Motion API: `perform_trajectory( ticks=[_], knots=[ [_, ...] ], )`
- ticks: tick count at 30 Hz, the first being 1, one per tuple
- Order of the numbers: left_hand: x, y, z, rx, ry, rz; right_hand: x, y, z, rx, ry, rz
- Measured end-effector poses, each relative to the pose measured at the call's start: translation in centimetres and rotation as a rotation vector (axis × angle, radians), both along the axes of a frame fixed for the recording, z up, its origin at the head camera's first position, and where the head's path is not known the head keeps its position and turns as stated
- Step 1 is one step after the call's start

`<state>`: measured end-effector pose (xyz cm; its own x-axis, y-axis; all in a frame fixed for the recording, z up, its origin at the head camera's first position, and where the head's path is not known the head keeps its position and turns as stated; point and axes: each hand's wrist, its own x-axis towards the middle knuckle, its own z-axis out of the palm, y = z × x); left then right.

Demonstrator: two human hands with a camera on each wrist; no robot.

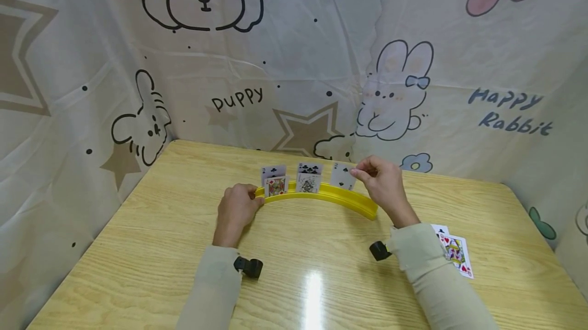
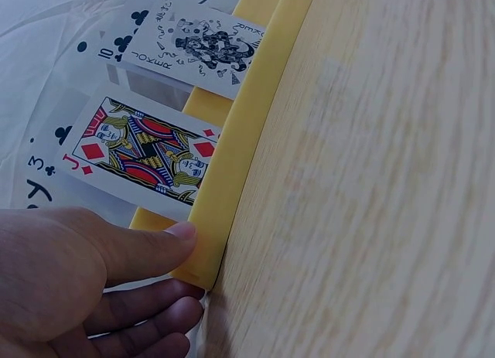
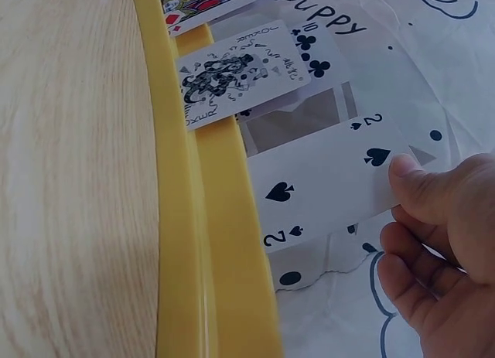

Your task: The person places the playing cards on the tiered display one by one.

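A curved yellow card holder (image 1: 337, 196) stands on the table. My left hand (image 1: 236, 210) grips its left end, thumb on the front wall and fingers beneath the end. With thumb and fingers my right hand (image 3: 448, 234) pinches the two of spades (image 3: 325, 184) by its upper edge; the card stands upright, its lower edge at the holder's back slot. Left in the front slot is the jack of diamonds (image 2: 143, 153), with the three of clubs (image 2: 58, 153) behind it. Near the middle a joker (image 3: 244, 76) stands before the ten of clubs (image 3: 321, 72).
Beside my right forearm a queen of hearts (image 1: 457, 253) lies face up on the table, overlapping another card (image 1: 440, 229) with black marks. A printed cloth (image 1: 298, 64) hangs right behind the table's back edge. A small black camera sits on each wrist.
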<state>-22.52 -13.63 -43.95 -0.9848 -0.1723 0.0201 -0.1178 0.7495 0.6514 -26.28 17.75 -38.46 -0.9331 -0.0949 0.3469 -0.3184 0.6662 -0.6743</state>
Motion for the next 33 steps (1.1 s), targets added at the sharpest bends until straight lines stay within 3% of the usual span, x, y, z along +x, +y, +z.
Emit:
perform_trajectory(
  ticks=[11,26,33],
  knots=[
    [0.2,0.1,0.0,0.01,-0.001,0.008,0.1,0.1,-0.9,0.022,-0.006,-0.011],
    [0.1,0.2,0.1,0.001,-0.016,0.013,0.4,0.7,-0.8,0.013,-0.03,0.022],
    [0.0,0.2,0.2,-0.006,-0.022,0.01,1.2,1.6,-0.6,0.034,-0.047,0.025]
  ],
)
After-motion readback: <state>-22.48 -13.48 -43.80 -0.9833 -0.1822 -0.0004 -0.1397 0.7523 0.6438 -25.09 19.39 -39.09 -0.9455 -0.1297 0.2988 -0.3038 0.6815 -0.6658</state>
